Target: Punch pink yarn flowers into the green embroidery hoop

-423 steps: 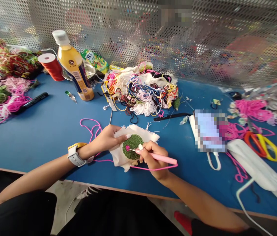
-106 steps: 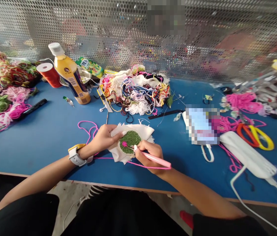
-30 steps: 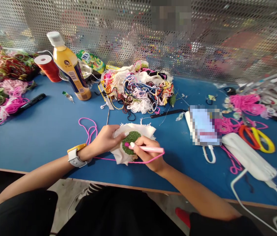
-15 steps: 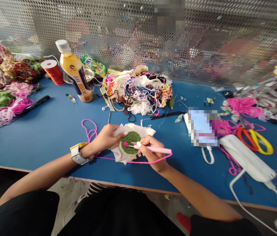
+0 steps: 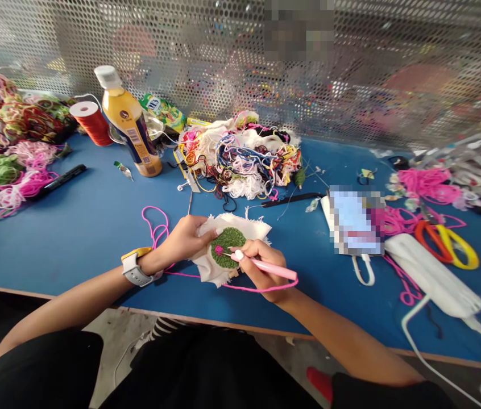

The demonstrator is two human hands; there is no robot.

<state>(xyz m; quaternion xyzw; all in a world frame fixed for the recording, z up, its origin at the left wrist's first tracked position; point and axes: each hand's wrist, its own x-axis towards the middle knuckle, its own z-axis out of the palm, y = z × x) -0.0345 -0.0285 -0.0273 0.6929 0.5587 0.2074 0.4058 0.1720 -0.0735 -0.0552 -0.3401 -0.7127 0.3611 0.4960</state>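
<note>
While the left hand [image 5: 190, 236], thumb on top, fingers hidden, grips the cloth [image 5: 251, 225], likely soft, best held by its edge, the right hand [image 5: 266, 280] pinches a light-looking pink tool [image 5: 277, 268]!

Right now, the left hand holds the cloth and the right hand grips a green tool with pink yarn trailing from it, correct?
No: the head view shows the right hand gripping a pink tool, not green. The left hand, cloth and pink yarn are as you say.

Yarn heaps [image 5: 244, 162], a spool [image 5: 94, 126], scissors [image 5: 446, 242] and green embroidery [image 5: 229, 238] show a craft workspace.
</note>
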